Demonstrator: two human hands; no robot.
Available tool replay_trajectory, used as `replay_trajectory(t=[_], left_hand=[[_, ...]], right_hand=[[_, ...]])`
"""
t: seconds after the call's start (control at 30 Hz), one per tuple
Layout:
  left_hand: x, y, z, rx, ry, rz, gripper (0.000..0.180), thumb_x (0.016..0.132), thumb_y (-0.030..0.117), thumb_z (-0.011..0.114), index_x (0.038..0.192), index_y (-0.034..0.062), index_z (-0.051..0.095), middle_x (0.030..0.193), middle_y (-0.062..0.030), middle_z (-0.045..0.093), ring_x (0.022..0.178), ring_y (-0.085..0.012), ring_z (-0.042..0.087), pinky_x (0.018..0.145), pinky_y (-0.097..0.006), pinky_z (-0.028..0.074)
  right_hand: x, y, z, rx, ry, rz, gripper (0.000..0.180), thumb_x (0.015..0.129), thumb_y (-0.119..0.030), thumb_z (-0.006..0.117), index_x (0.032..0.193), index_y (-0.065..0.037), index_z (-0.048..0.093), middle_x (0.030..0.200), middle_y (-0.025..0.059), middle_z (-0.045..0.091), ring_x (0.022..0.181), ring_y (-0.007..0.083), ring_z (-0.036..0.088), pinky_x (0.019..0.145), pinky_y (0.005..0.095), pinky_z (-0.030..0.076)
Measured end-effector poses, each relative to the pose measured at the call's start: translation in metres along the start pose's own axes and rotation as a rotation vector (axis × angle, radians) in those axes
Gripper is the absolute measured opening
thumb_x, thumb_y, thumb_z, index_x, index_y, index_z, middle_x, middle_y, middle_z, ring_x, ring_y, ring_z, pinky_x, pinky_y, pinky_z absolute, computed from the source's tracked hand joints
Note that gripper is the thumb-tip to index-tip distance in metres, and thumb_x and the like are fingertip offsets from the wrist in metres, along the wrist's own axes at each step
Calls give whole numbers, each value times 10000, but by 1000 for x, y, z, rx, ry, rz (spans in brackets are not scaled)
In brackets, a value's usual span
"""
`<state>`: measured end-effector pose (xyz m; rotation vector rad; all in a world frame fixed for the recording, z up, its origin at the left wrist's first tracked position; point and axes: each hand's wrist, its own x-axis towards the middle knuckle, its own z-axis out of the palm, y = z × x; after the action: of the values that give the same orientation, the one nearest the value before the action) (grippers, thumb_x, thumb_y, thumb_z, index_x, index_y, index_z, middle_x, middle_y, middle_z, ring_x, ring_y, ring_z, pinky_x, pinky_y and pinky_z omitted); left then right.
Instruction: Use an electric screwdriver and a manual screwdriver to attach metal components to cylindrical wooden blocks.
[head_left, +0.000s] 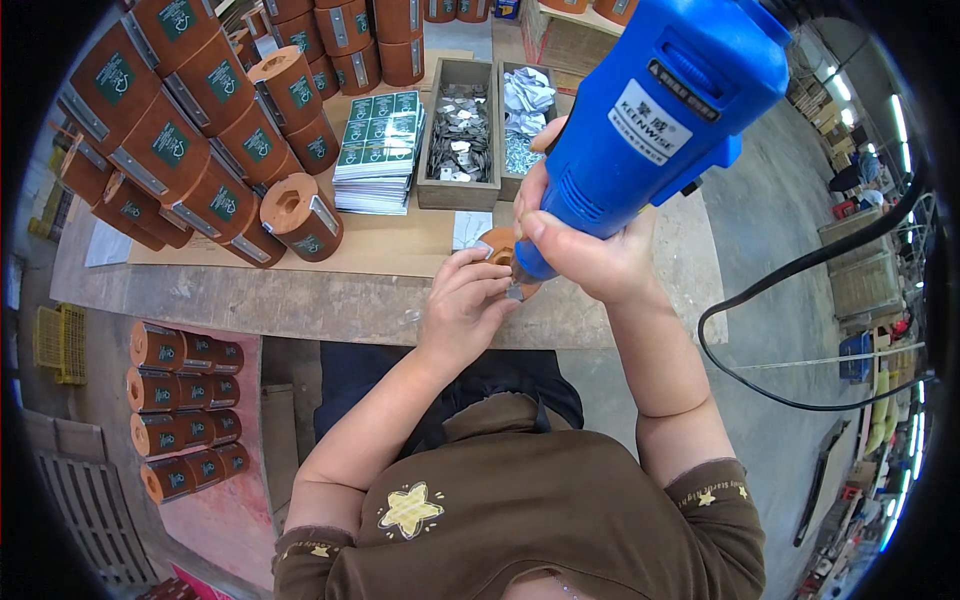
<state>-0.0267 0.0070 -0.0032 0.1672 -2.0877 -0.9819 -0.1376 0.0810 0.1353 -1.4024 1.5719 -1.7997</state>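
Observation:
My right hand (590, 245) is wrapped round a blue corded electric screwdriver (640, 120), its nose pointing down. The tool's tip meets the top of a reddish-brown cylinder (499, 238) standing near the table's front edge. A grey metal piece (516, 293) shows at the cylinder's near side. My left hand (465, 302) is closed on that cylinder, its fingertips beside the tool's tip. The screwdriver and both hands hide much of the cylinder, and no screw can be made out.
Stacks of brown cylinders (225, 140) with green labels fill the table's left. A stack of green-and-white label sheets (376, 140) stands beside wooden boxes of metal plates (460, 135) and small hardware (522, 150). More cylinders (190, 400) lie lower left. A black cable (800, 262) loops at right.

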Motion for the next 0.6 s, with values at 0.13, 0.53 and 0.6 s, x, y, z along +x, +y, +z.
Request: replay_trajectory(t=[0.13, 0.53, 0.6], left_hand=[[1, 0, 0, -14, 8, 18, 277, 564, 9, 718, 823, 32, 622, 928, -59, 614, 1019, -282, 509, 849, -372, 420], [2, 0, -2, -17, 8, 13, 265, 568, 22, 717, 815, 32, 621, 913, -63, 612, 1006, -288, 512, 849, -379, 417], [1, -1, -2, -27, 3, 5, 269, 566, 24, 718, 817, 32, 623, 912, -63, 613, 1005, -288, 512, 849, -380, 417]], right_hand=[[0, 5, -3, 89, 16, -4, 479, 657, 6, 578, 1089, -1, 371, 706, 59, 528, 646, 137, 538, 618, 272, 447], [1, 3, 0, 102, -22, 64, 499, 652, -5, 591, 1096, -10, 363, 703, 60, 536, 646, 131, 535, 620, 274, 438], [1, 1, 1, 62, -2, 71, 499, 652, -6, 593, 1096, -9, 365, 707, 64, 540, 648, 130, 535, 619, 272, 436]])
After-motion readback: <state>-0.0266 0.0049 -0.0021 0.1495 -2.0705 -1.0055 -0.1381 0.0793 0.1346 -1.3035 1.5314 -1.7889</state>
